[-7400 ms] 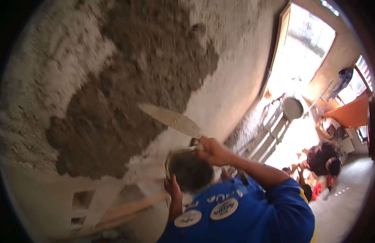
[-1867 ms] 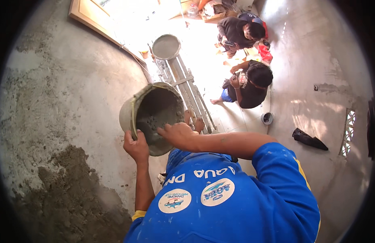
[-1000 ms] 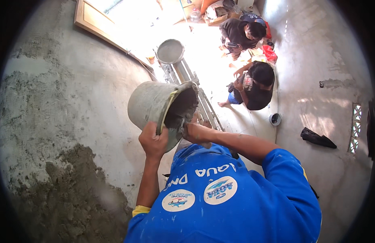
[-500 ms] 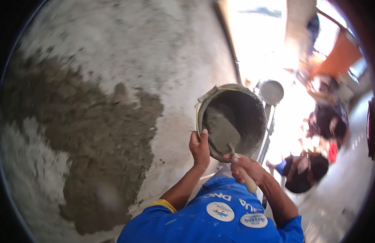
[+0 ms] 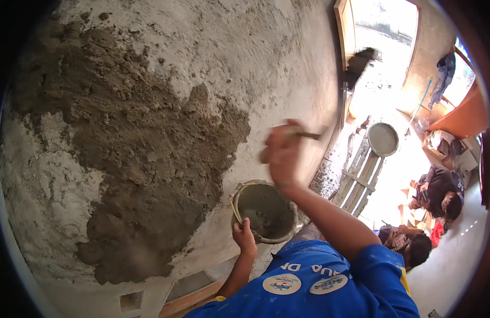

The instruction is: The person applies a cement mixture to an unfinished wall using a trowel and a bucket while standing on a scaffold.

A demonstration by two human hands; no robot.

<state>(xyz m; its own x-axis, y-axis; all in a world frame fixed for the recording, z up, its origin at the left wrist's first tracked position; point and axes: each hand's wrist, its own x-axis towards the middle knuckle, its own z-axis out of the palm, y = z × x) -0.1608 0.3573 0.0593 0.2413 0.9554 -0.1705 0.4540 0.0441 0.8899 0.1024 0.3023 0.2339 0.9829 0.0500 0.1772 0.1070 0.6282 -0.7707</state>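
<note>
My left hand [image 5: 245,237] grips the near left rim of a grey bucket [image 5: 269,201] with mortar inside and a pale handle over the rim. Above it, my right hand [image 5: 282,151] is raised and blurred, closed round a trowel [image 5: 314,134] whose metal end points right. To the left, a rough patch of wet dark mortar [image 5: 144,159] covers part of the pale wall [image 5: 255,63]. A blurred dark shape [image 5: 360,66] appears beside the doorway, too smeared to make out.
An open doorway [image 5: 388,26] is at upper right. Below it, a round mortar tub [image 5: 382,140] sits by slatted planks [image 5: 356,177]. Two people [image 5: 435,191] crouch at right near red plastic [image 5: 435,233]. An orange panel [image 5: 465,114] and blue hanging cloth [image 5: 443,79] are at far right.
My right hand and trowel have risen out of the bucket toward the wall. The bucket sits lower in the view, which now takes in more wall. The dark blurred shape has appeared.
</note>
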